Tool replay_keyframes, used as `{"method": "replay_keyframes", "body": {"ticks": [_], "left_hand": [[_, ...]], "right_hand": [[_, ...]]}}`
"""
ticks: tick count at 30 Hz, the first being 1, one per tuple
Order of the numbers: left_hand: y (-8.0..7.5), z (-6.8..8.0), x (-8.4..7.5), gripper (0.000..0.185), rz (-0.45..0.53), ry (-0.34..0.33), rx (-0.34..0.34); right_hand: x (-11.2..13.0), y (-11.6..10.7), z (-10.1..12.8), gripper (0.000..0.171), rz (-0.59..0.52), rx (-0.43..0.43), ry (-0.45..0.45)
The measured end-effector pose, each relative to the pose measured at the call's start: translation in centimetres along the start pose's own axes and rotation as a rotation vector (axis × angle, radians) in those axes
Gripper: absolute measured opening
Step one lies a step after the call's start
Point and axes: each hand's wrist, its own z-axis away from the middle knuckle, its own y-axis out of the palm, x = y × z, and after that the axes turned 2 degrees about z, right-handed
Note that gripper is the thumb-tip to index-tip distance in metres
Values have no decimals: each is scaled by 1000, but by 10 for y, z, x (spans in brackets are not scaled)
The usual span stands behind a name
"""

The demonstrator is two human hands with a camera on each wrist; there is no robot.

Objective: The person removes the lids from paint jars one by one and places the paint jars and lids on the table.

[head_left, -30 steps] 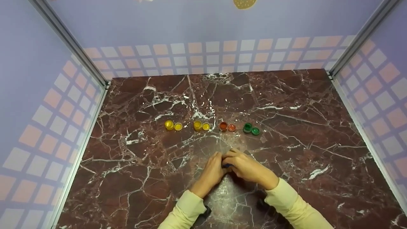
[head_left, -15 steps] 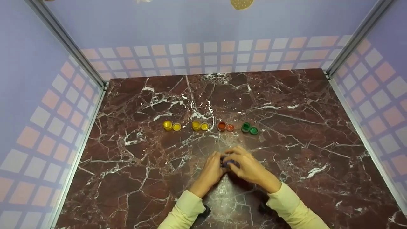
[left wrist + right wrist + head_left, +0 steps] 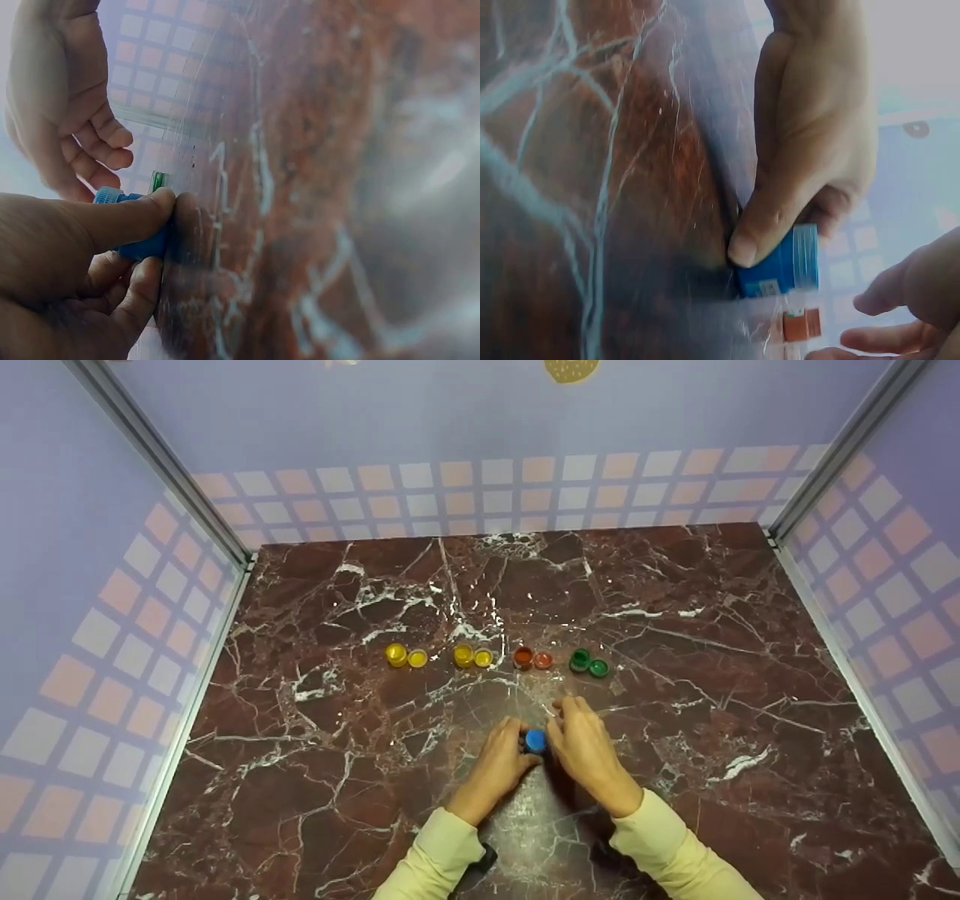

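Note:
A small blue pot (image 3: 535, 740) stands on the dark red marble tabletop (image 3: 675, 607), near the front middle. My left hand (image 3: 519, 744) grips it from the left. In the left wrist view its thumb (image 3: 127, 217) lies over the blue pot (image 3: 142, 244), with fingers curled under it. The right wrist view shows the same thumb (image 3: 772, 210) pressed on the pot (image 3: 780, 270). My right hand (image 3: 571, 724) lies just right of the pot, off it, its fingers relaxed and holding nothing I can see. Those fingers (image 3: 900, 300) hang loosely curled.
Behind my hands runs a row of opened little pots, each with its lid beside it: two yellow (image 3: 397, 655) (image 3: 464, 655), one red (image 3: 523, 658), one green (image 3: 580, 660). Tiled booth walls close the table at the left, right and back.
My right hand has come off the blue pot and moved slightly right, so the pot's blue top now shows. The left hand keeps its grip.

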Motion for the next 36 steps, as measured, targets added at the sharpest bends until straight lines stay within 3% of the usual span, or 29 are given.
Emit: {"method": "replay_keyframes", "body": {"ticks": [6, 16, 32, 36], "left_hand": [[0, 0, 2, 33, -40, 40, -18], [0, 2, 4, 26, -50, 85, -32], [-2, 1, 2, 26, -62, 54, 2], [-2, 1, 1, 26, -50, 31, 8]], "right_hand": [[14, 6, 6, 24, 88, 74, -59], [23, 12, 12, 23, 194, 110, -127], [14, -1, 4, 22, 86, 235, -364], [10, -3, 2, 25, 31, 273, -372]]}}
